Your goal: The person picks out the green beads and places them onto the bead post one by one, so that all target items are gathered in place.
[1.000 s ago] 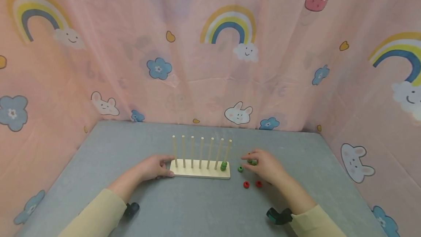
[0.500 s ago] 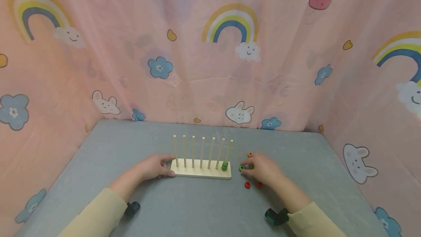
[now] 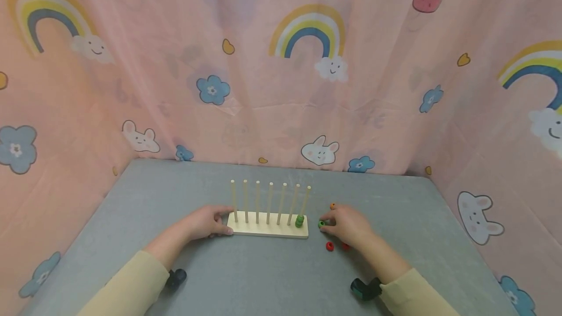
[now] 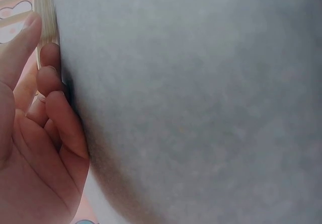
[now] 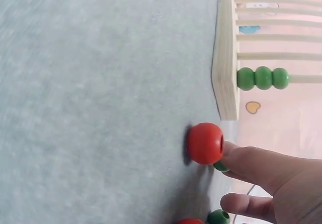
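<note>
One of seven pegs [image 3: 270, 203] holds three green beads [image 5: 262, 78].

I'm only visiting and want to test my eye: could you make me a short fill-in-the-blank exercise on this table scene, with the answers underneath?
1. The left hand grips one end of a wooden board with ____ pegs.
2. Stacked on the rightmost peg are ____ green beads.
3. The right hand pinches a ____ bead.
4. The loose bead nearest the curtain is ____.

Missing words: seven; three; green; orange.
</note>
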A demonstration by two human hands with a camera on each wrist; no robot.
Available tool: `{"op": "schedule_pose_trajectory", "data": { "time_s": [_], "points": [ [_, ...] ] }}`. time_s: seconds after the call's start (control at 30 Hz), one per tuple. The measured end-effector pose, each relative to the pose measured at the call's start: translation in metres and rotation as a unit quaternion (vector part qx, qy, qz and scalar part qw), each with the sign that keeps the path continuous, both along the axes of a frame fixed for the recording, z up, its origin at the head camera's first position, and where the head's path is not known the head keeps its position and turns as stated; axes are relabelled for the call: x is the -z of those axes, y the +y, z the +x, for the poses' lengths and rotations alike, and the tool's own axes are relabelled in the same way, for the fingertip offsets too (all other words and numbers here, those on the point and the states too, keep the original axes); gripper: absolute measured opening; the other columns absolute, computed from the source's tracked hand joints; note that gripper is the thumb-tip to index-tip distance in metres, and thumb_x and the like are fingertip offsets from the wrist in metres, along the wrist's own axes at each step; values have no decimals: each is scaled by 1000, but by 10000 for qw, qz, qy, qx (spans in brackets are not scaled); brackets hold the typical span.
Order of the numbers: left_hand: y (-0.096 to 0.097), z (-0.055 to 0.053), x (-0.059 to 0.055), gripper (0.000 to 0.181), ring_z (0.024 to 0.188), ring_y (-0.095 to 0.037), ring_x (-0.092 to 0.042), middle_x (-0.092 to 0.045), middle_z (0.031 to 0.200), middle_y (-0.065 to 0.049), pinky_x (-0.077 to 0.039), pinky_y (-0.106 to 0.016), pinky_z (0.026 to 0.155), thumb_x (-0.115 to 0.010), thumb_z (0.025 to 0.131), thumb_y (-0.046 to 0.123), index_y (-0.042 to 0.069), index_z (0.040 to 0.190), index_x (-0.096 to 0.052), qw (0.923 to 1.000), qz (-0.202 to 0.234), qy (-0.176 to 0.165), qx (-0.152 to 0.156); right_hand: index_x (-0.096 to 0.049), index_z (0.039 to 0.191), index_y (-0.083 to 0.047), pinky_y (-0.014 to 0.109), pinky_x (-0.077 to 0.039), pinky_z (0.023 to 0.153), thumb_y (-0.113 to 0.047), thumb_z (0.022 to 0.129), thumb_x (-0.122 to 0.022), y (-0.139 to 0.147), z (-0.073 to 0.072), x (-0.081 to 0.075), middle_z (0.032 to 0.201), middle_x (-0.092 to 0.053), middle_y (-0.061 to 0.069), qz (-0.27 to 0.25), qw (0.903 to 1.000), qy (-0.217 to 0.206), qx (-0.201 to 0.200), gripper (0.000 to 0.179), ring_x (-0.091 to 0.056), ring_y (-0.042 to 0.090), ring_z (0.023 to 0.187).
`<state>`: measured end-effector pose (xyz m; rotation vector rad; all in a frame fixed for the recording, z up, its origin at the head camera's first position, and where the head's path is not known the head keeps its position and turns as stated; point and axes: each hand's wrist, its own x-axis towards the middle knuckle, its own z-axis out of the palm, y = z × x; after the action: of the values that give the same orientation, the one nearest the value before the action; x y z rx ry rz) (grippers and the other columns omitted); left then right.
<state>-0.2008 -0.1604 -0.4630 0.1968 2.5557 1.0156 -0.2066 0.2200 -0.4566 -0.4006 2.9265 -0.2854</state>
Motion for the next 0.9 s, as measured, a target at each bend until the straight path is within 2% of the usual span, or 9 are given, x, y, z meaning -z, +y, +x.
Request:
{"op": "schedule_pose_trajectory", "data": {
  "time_s": [0.07, 0.23, 0.57, 0.8, 0.9],
  "points": [
    [0, 0, 0, 65, 52, -13, -43, -52, 60, 1, -35, -30, 52, -83, 82, 25, 14, 140, -58, 10000, 18, 2, 7, -79, 105, -23, 43, -52, 81, -32, 82, -82, -1, 0, -2, 113, -68, 7, -31, 10000, -2, 50, 24, -62, 21, 94],
    [0, 0, 1, 65, 52, -13, -42, -51, 60, 1, -34, -29, 52, -83, 81, 25, 14, 140, -58, 10000, 46, -21, -12, -80, 105, -22, 44, -52, 84, -31, 83, -82, -3, 1, -8, 113, -66, 6, -146, 9998, 37, 153, 24, -61, 20, 93],
    [-1, 0, 1, 65, 52, -12, -42, -51, 60, 2, -34, -29, 52, -83, 82, 26, 15, 140, -57, 10000, 56, -21, 1, -79, 109, -21, 34, -51, 73, -31, 84, -81, -2, 3, -19, 96, -65, -4, -396, 9987, 262, 201, 27, -57, 13, 83],
    [-1, 0, 2, 65, 52, -13, -42, -51, 60, 1, -34, -29, 52, -83, 81, 26, 14, 140, -58, 9999, 107, -26, 5, -77, 113, -20, 40, -52, 78, -32, 87, -78, -2, 8, -33, 100, -65, 0, -733, 9958, 486, 249, 29, -60, 20, 91],
    [-2, -1, 3, 65, 52, -13, -43, -52, 60, 2, -35, -29, 52, -83, 81, 26, 15, 140, -58, 9999, 106, -28, 9, -76, 116, -20, 40, -51, 75, -32, 88, -76, -2, 9, -40, 102, -65, 2, -916, 9940, 544, 239, 30, -59, 21, 91]
  ]
}}
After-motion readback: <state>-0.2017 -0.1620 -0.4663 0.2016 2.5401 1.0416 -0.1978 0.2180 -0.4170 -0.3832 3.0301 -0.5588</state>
